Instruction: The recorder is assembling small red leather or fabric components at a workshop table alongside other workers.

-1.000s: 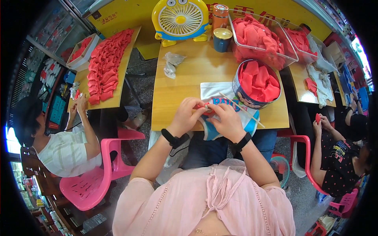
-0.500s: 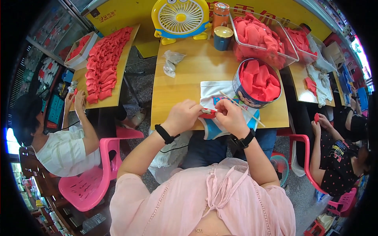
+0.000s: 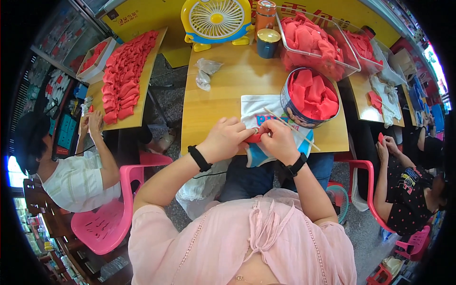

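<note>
A small red fabric piece [image 3: 253, 137] is pinched between both my hands over the near edge of the table. My left hand [image 3: 227, 137] grips its left side, with the fingers closed. On the other side my right hand [image 3: 277, 140] holds it in a pinch, fingertips at a small pale spot on the piece. Under my hands lies a white and blue printed cloth [image 3: 251, 105], partly hanging over the table edge. A thin wooden stick [image 3: 297, 131] rests across the cloth. Just right of it stands a round blue tub [image 3: 297, 112] heaped with red fabric pieces [image 3: 313, 95].
At the back of my table [image 3: 216, 102] stand a yellow fan [image 3: 216, 21], an orange flask [image 3: 265, 16], a dark blue cup [image 3: 268, 47] and a clear bin [image 3: 349, 71] of red pieces. A crumpled plastic bag [image 3: 205, 73] lies left. People work at tables on both sides.
My left hand has shifted and turned over the red piece, its fingers now more stretched across it. The piece looks rounder and more covered. My right hand stays close by, still pinching.
</note>
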{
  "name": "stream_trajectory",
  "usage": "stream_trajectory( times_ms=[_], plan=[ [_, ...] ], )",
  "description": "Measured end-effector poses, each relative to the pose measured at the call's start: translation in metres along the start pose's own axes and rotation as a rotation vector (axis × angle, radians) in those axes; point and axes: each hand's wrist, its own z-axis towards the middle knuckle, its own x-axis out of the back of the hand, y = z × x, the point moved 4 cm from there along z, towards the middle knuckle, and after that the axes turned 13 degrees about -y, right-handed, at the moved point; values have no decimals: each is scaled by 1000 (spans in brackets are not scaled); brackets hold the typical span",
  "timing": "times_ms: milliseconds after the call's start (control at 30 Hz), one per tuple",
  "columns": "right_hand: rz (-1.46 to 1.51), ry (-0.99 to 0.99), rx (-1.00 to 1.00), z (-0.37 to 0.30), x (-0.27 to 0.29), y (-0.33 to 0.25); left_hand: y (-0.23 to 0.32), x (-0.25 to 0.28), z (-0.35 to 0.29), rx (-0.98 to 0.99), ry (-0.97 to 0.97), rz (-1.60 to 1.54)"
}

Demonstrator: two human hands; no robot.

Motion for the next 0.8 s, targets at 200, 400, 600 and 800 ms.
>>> stream_trajectory(
  times_ms=[200, 400, 600, 800],
  plan=[
    [-210, 98, 185, -5, -3, -4, -9, -14, 0, -114, 117, -179],
    [-251, 157, 350, -13, 0, -14, -3, -7, 0, -54, 217, -69],
    [-293, 40, 263, -14, -6, -14, 8, -4, -1, -3, 147, -40],
    [-546, -14, 197, -16, -5, -22, 15, 2, 1, 12, 130, 208]
  ],
)
